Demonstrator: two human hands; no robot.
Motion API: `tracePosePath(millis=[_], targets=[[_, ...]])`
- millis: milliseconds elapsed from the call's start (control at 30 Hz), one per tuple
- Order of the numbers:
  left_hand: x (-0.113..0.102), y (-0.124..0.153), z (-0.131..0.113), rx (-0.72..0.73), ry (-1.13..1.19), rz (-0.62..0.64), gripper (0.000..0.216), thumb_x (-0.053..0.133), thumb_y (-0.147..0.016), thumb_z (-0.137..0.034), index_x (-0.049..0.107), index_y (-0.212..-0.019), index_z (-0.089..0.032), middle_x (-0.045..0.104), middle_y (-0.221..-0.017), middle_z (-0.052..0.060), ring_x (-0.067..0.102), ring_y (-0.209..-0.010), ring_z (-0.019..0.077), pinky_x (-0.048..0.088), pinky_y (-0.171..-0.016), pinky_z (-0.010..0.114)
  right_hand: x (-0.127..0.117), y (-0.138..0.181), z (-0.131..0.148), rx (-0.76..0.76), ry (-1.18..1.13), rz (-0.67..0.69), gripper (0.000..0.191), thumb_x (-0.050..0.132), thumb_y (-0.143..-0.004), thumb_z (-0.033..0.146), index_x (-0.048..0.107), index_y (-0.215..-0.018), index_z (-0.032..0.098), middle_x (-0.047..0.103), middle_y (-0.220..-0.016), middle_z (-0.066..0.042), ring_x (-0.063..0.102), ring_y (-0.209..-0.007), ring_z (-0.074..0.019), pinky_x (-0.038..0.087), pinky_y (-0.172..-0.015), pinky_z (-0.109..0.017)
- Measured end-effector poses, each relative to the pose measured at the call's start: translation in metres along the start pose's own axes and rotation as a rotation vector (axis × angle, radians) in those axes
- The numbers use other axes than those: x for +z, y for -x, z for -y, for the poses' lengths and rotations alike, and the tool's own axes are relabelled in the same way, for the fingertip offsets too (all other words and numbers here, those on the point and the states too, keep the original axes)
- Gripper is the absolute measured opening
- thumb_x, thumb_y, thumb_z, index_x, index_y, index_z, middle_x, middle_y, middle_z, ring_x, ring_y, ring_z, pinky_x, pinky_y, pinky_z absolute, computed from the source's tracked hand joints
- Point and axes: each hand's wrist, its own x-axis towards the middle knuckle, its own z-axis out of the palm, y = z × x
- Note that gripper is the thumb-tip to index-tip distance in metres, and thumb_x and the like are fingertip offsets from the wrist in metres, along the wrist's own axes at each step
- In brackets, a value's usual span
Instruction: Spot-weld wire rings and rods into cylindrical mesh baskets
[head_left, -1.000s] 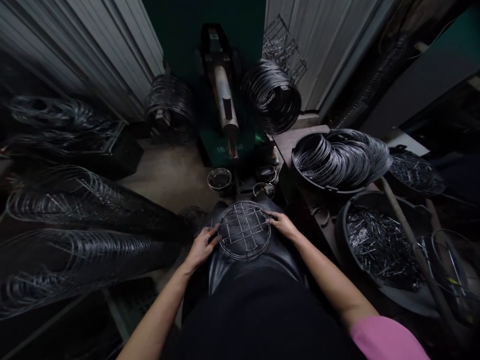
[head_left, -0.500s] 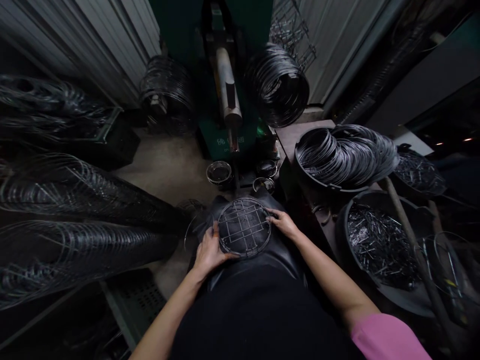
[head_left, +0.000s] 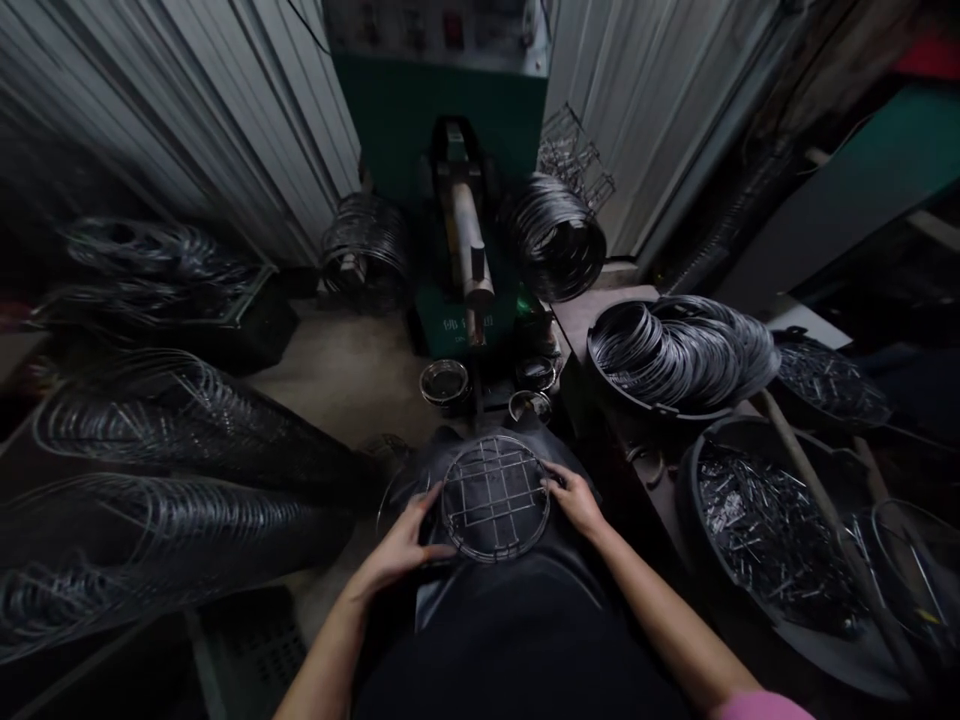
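Note:
A round wire grid rack [head_left: 497, 497], a ring crossed by straight wires, lies over the dark apron [head_left: 517, 585] on my lap. At its right rim my right hand [head_left: 576, 503] is closed, thumb and fingers gripping the wire. On the opposite side, my left hand [head_left: 405, 540] is open, with thumb and fingers spread apart at the rack's left edge. Whether its fingertips still touch the rim is hard to tell. Just beyond the rack stands a green machine [head_left: 450, 325] with a pale cylinder [head_left: 469, 235] pointing down towards me.
To the right are a tub of wire rings [head_left: 600, 372] and a tub of short wire pieces [head_left: 694, 500], with a stick [head_left: 806, 465] leaning across. Long stacks of wire hoops [head_left: 180, 520] lie left. Wire coils [head_left: 559, 240] flank the machine. Small round containers [head_left: 444, 383] sit before it.
The view has tilted up, so everything sits lower in the picture. My left thumb has drawn back from the rack's lower left rim. My right hand keeps its grip.

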Motion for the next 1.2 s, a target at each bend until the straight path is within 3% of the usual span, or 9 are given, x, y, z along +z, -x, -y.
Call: tracePosePath(millis=[100,167,333,600,900,1033,1200], targets=[[-0.015,-0.002,-0.002,-0.083,0.279,-0.026,0.073,0.060,-0.072,-0.052,0.043,-0.134,-0.018,0.059,-0.119,0.010,0.052,-0.115,0.0261,0.040,-0.099,0.040,-0.003,0.000,0.000,0.014,0.001,-0.105,0.034,0.057,-0.076,0.036,0.069,-0.103,0.019,0.069,-0.107,-0.008,0.062,-0.103,-0.0251,0.044,-0.096,-0.041],[-0.016,-0.008,-0.008,-0.084,0.344,-0.098,0.068,0.055,-0.076,-0.053,0.044,-0.133,-0.018,0.059,-0.121,0.010,0.052,-0.116,0.0264,0.041,-0.098,0.040,-0.004,-0.002,0.003,-0.006,-0.004,-0.170,0.037,0.054,-0.078,0.041,0.069,-0.104,0.018,0.069,-0.108,-0.009,0.062,-0.104,-0.0252,0.044,-0.095,-0.041],[0.002,-0.026,-0.020,0.019,0.306,-0.109,0.070,0.059,-0.071,-0.055,0.050,-0.128,-0.016,0.054,-0.131,0.011,0.046,-0.124,0.0283,0.032,-0.106,0.043,0.000,-0.003,0.013,-0.078,0.007,-0.068,0.036,0.058,-0.075,0.038,0.068,-0.106,0.022,0.071,-0.102,-0.005,0.065,-0.098,-0.0243,0.049,-0.090,-0.040],[0.007,-0.028,-0.021,0.031,0.183,-0.149,0.069,0.051,-0.076,-0.053,0.046,-0.131,-0.012,0.046,-0.138,0.011,0.039,-0.130,0.0259,0.025,-0.111,0.041,0.005,-0.005,0.017,-0.174,0.124,-0.081,0.035,0.051,-0.080,0.030,0.066,-0.110,0.021,0.068,-0.109,-0.009,0.063,-0.103,-0.0250,0.047,-0.093,-0.041],[0.011,-0.032,-0.009,0.048,0.253,-0.137,0.070,0.056,-0.073,-0.053,0.048,-0.130,-0.014,0.052,-0.133,0.009,0.044,-0.126,0.0261,0.030,-0.109,0.041,0.004,-0.004,0.018,-0.161,0.125,-0.069,0.035,0.052,-0.079,0.030,0.067,-0.110,0.023,0.070,-0.107,-0.007,0.064,-0.102,-0.0241,0.048,-0.091,-0.039],[0.012,-0.031,-0.009,0.021,0.342,-0.117,0.073,0.058,-0.072,-0.051,0.044,-0.133,-0.013,0.048,-0.136,0.011,0.045,-0.126,0.0257,0.032,-0.108,0.040,0.003,-0.004,0.017,-0.134,0.075,-0.059,0.035,0.055,-0.078,0.033,0.068,-0.108,0.022,0.069,-0.108,-0.007,0.063,-0.103,-0.0251,0.047,-0.093,-0.041],[0.006,-0.031,-0.013,0.025,0.203,-0.080,0.071,0.057,-0.073,-0.053,0.045,-0.133,-0.018,0.047,-0.138,0.007,0.040,-0.129,0.0254,0.026,-0.110,0.042,0.001,-0.005,0.013,-0.091,0.013,-0.038,0.036,0.059,-0.076,0.035,0.067,-0.108,0.021,0.069,-0.108,-0.007,0.063,-0.102,-0.0246,0.046,-0.094,-0.041]])
